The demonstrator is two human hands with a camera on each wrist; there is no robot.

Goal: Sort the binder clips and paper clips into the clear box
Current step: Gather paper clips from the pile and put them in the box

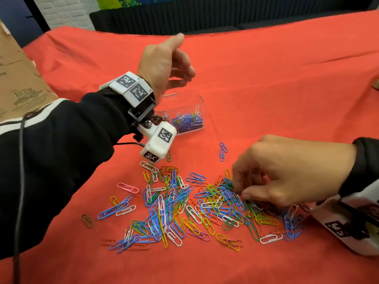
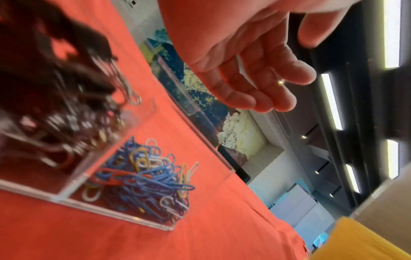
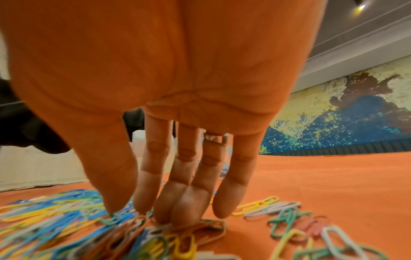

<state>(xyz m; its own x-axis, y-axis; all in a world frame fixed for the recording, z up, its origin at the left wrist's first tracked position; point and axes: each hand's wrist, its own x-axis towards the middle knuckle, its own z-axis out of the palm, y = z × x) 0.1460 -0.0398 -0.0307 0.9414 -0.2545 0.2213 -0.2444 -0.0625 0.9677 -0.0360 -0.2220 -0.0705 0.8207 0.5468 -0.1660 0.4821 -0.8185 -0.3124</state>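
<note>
A clear box (image 1: pixel 200 100) with two compartments stands on the red cloth behind the pile. Its right compartment holds mostly blue paper clips (image 1: pixel 187 120) (image 2: pixel 142 181). The left one holds black binder clips (image 2: pixel 66 114), blurred in the left wrist view and mostly hidden by the wrist camera in the head view. My left hand (image 1: pixel 184 58) (image 2: pixel 295 70) hovers above the box with loosely curled fingers, holding nothing. A wide pile of coloured paper clips (image 1: pixel 174 208) (image 3: pixel 66 219) lies in front. My right hand (image 1: pixel 241 188) (image 3: pixel 142 211) reaches down, straight fingertips touching the pile's right side.
The red cloth (image 1: pixel 276 78) covers the whole table. A brown cardboard box (image 1: pixel 18 78) stands at the left edge. Two blue clips (image 1: pixel 223 150) lie apart between pile and box. A dark ribbed wall (image 1: pixel 205 17) runs behind the table's far edge.
</note>
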